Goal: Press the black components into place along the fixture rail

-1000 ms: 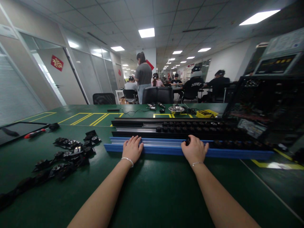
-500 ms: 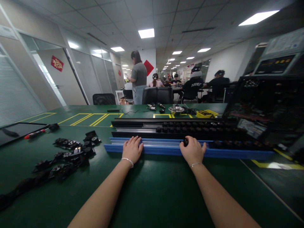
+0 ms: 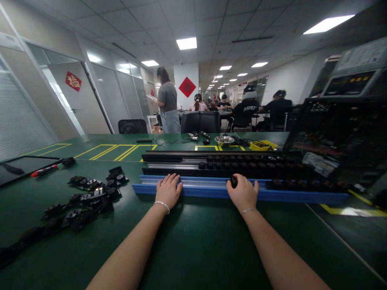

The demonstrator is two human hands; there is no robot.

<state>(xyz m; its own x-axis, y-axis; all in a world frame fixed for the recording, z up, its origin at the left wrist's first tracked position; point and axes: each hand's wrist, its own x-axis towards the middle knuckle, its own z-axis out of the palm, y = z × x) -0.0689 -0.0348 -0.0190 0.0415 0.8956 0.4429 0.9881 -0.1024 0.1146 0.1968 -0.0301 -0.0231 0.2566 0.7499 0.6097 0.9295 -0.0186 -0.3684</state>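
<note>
A long blue rail [image 3: 205, 192] lies across the green table, with a row of black parts [image 3: 302, 184] in its right stretch. My left hand [image 3: 168, 190] rests over the rail's left part, palm down, fingers a little spread and holding nothing visible. Near the rail's middle, my right hand [image 3: 243, 192] grips a small black part [image 3: 234, 181] between thumb and fingers. Whether that part touches the channel is hidden. Behind the blue rail lie black rails [image 3: 172, 171], also bearing rows of black parts.
Several loose black parts [image 3: 90, 197] are heaped at the left, beside a red-handled tool [image 3: 44, 170] and a dark panel [image 3: 18, 167]. Farther back are a metal bowl [image 3: 224, 140] and a yellow tray [image 3: 262, 145]. An open equipment case [image 3: 338, 137] stands at the right.
My right hand has slid slightly left along the blue rail with the black part. My left hand has stayed in place. A standing person in the background has shifted left.
</note>
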